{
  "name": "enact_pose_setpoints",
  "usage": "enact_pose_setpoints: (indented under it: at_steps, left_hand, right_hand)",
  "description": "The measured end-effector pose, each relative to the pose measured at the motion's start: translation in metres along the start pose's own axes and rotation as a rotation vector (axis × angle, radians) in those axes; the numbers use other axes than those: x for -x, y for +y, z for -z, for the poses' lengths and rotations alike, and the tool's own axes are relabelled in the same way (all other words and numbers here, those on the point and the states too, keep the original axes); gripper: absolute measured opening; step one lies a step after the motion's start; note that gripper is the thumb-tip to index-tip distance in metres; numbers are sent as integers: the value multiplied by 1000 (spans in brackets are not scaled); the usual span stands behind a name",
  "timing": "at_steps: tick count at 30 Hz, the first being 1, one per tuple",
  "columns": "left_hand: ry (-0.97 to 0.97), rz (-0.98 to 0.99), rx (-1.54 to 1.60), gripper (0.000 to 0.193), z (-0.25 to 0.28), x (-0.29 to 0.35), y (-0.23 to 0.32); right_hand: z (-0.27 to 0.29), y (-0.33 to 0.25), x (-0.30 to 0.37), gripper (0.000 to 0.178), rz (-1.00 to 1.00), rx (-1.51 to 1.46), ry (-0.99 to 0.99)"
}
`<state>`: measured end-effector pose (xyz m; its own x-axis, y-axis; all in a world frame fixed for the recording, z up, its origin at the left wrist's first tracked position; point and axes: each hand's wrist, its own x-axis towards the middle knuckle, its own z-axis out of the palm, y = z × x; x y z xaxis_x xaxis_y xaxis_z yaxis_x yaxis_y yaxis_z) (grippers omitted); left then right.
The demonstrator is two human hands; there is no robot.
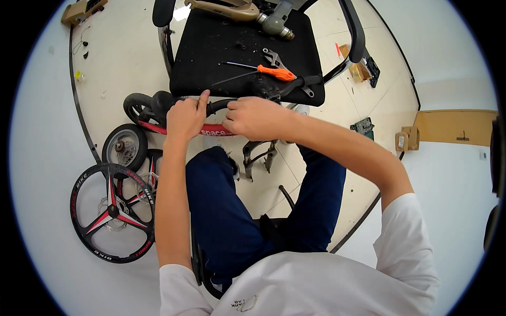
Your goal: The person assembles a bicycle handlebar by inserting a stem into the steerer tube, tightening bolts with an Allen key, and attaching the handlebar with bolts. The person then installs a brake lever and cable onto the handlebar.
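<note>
A black bicycle handlebar (220, 105) lies across the front of the black chair seat (195, 68). My left hand (184, 118) is closed round its left part, thumb pointing up along it. Closer to the middle, my right hand (255, 117) is also closed on the bar, its fingers curled and partly hidden. Just below both hands runs a red bar (211, 129) with white lettering. The stem (268, 89) and the bar's right end (303, 84) rest at the seat's front edge. A metal fork (259, 155) hangs below, between my knees.
On the seat lie an orange-handled screwdriver (276, 72), an adjustable wrench (279, 62) and a beige and grey frame part (226, 10). A three-spoke wheel (112, 210) and a small tyred wheel (125, 150) stand at left. Cardboard boxes (408, 138) sit at far right.
</note>
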<state>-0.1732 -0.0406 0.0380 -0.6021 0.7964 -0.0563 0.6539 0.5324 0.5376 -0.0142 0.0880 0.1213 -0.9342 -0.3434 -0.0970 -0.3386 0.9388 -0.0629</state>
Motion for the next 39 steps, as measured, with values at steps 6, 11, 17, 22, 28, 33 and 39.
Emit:
enact_pose_setpoints:
  at_steps: [6, 11, 17, 22, 28, 33, 39]
  left_hand:
    - [208, -85, -86, 69, -14, 7, -5]
    - [155, -25, -22, 66, -10, 5, -1]
    - [150, 43, -42, 63, -19, 0, -1]
    - [64, -24, -8, 64, -10, 4, 0]
    - [-56, -223, -56, 76, 12, 11, 15]
    - [-35, -113, -179, 76, 3, 14, 29]
    - [1, -32, -240, 85, 7, 28, 47]
  right_hand:
    - [44, 41, -8, 17, -514, -454, 394]
    - [20, 66, 60, 24, -975, -908, 840]
    - [-62, 3, 111, 19, -1270, -1571, 1288]
    - [-44, 0, 121, 18, -1230, -745, 723]
    - [-32, 10, 129, 23, -753, -101, 397]
    - [-73, -22, 121, 27, -966, -276, 480]
    - [-59, -80, 34, 42, -1444, -1179, 781]
